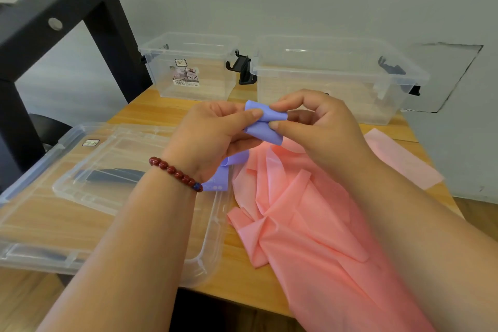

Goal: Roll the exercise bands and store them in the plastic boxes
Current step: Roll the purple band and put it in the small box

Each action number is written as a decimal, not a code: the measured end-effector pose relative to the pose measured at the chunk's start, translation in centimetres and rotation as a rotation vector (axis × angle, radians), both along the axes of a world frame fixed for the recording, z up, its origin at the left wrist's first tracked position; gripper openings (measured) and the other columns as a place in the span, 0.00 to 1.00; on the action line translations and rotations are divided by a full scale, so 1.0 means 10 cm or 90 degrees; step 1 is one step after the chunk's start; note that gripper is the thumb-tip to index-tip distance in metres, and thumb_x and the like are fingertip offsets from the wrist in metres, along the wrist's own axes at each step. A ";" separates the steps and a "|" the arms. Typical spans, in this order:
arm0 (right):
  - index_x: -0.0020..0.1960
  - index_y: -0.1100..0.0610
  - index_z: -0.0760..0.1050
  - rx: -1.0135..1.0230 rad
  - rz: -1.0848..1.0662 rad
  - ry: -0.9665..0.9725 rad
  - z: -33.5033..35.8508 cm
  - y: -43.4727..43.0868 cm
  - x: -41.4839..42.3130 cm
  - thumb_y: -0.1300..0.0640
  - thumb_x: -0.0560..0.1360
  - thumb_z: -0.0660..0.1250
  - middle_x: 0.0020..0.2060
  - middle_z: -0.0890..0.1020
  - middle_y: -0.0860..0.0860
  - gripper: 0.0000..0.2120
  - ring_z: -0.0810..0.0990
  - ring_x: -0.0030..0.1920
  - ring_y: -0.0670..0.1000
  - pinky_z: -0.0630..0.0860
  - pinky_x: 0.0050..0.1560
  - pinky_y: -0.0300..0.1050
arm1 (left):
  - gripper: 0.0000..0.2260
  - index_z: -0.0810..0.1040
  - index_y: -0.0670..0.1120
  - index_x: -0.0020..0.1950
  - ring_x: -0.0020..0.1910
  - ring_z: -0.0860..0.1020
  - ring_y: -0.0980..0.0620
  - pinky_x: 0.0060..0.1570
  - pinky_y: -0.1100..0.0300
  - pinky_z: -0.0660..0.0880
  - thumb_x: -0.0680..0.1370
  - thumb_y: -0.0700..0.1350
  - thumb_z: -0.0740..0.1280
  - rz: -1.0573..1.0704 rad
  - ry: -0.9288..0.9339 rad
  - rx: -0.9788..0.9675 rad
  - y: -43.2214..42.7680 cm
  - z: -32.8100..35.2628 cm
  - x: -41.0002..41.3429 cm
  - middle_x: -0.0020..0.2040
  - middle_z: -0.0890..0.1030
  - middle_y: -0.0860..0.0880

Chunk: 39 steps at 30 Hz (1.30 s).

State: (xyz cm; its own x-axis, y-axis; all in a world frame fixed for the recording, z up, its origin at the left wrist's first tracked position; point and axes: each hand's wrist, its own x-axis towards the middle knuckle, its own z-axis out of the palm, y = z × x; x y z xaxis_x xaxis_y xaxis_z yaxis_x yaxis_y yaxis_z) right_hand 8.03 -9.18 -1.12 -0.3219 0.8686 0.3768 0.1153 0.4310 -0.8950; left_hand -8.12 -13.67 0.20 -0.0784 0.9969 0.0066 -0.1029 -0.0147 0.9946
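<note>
A purple exercise band (265,124) is held above the table between both hands, its upper end curled over. My left hand (210,135) pinches its left side with the thumb on top. My right hand (320,121) pinches its right side between thumb and forefinger. The band's loose tail (219,178) hangs down under my left wrist. A crumpled pink band (304,210) lies on the table below my right arm and drapes over the front edge. Two clear plastic boxes stand open at the back: a small one (188,67) and a larger one (336,81).
Two clear lids (107,197) lie stacked on the left of the wooden table (151,110). A paler pink band (404,159) lies flat at the right edge. A black metal frame (62,13) rises at the left, a wall behind.
</note>
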 end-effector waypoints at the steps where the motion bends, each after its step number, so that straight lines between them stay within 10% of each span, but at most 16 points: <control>1: 0.42 0.47 0.80 -0.016 0.001 0.008 0.01 -0.01 0.01 0.64 0.71 0.73 0.40 0.85 0.51 0.11 0.84 0.44 0.54 0.79 0.47 0.47 | 0.07 0.82 0.40 0.49 0.42 0.84 0.52 0.39 0.67 0.78 0.79 0.37 0.64 -0.001 0.004 0.004 0.00 0.00 0.00 0.42 0.86 0.45; 6: 0.47 0.51 0.82 -0.045 -0.002 0.034 0.06 -0.02 -0.02 0.65 0.73 0.72 0.39 0.85 0.51 0.09 0.85 0.41 0.50 0.82 0.43 0.43 | 0.10 0.81 0.38 0.57 0.51 0.83 0.48 0.47 0.65 0.79 0.78 0.37 0.65 -0.012 0.015 0.008 0.02 0.00 -0.02 0.51 0.84 0.40; 16: 0.41 0.46 0.81 0.002 -0.071 0.043 0.12 -0.01 -0.05 0.64 0.71 0.74 0.37 0.85 0.54 0.12 0.84 0.41 0.55 0.82 0.46 0.46 | 0.07 0.81 0.39 0.50 0.38 0.83 0.56 0.37 0.69 0.78 0.78 0.33 0.63 0.005 -0.030 -0.006 0.03 -0.03 0.04 0.39 0.85 0.47; 21: 0.39 0.46 0.79 0.025 -0.084 0.017 0.09 0.00 -0.06 0.65 0.70 0.74 0.30 0.79 0.43 0.13 0.77 0.32 0.41 0.73 0.38 0.35 | 0.10 0.81 0.41 0.52 0.41 0.83 0.56 0.40 0.69 0.78 0.78 0.32 0.62 -0.025 -0.053 -0.008 0.03 -0.02 0.02 0.42 0.85 0.47; 27: 0.37 0.47 0.78 0.035 -0.055 0.034 0.06 0.02 -0.07 0.70 0.68 0.73 0.36 0.81 0.44 0.17 0.79 0.40 0.45 0.77 0.47 0.43 | 0.13 0.80 0.38 0.59 0.53 0.82 0.52 0.49 0.66 0.79 0.78 0.30 0.60 -0.061 -0.054 0.003 0.03 -0.04 -0.02 0.54 0.84 0.42; 39: 0.42 0.56 0.81 -0.016 0.006 0.067 0.00 -0.02 -0.02 0.71 0.69 0.73 0.40 0.83 0.45 0.11 0.82 0.42 0.41 0.76 0.46 0.34 | 0.09 0.82 0.40 0.49 0.45 0.83 0.54 0.45 0.67 0.79 0.78 0.33 0.63 -0.022 -0.043 0.010 0.05 -0.08 -0.02 0.45 0.86 0.45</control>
